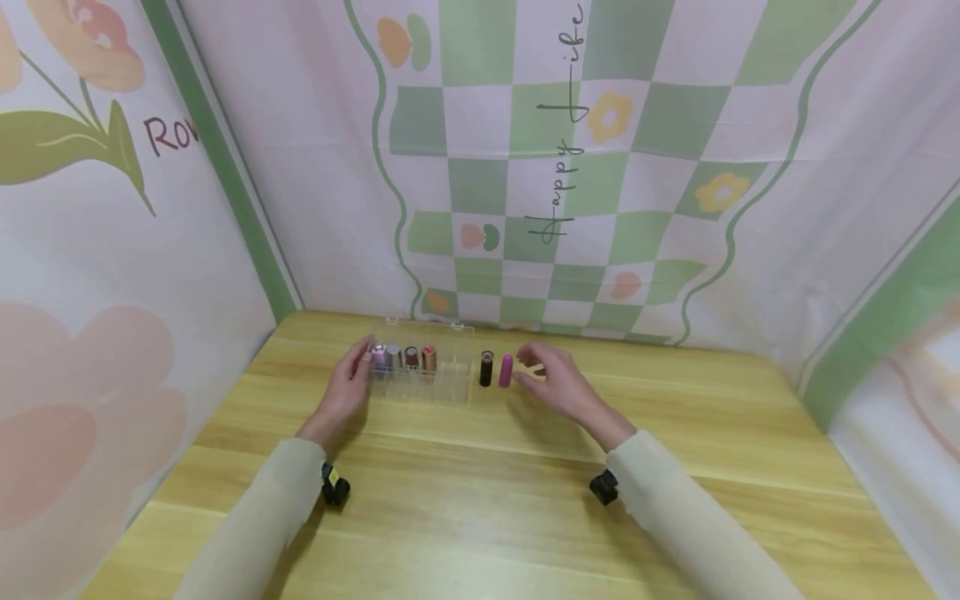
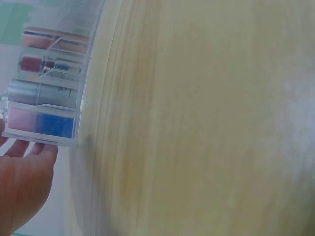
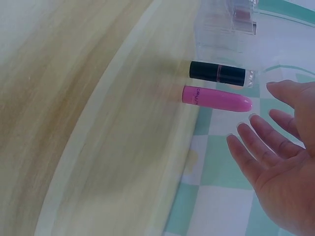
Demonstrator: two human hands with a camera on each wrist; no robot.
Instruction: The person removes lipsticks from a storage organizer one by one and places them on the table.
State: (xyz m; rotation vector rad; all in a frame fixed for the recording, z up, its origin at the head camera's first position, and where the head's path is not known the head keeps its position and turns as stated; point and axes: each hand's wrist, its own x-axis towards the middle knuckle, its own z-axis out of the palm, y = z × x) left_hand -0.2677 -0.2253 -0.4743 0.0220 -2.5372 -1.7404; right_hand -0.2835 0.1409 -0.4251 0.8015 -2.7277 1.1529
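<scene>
Upright pink lipstick (image 1: 506, 372), just left of our nearer, empty right hand (image 1: 558, 380)! Our left hand (image 1: 348, 388) touches the case (image 1: 453, 387); gripping, we can't tell.

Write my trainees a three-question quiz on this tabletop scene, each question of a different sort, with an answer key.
1. Count: How many lipstick-like cosmetics stand inside the transparent, compartmented plastic box?

2. True or false: The black cylindrical tube stands between the box and the glossy magenta tube with the rounded tip.

3. Multiple choice: What is the person's bare right hand holding? (a) the black tube (b) the magenta tube (c) nothing

Key: 1. Four. 2. True. 3. (c).
</scene>
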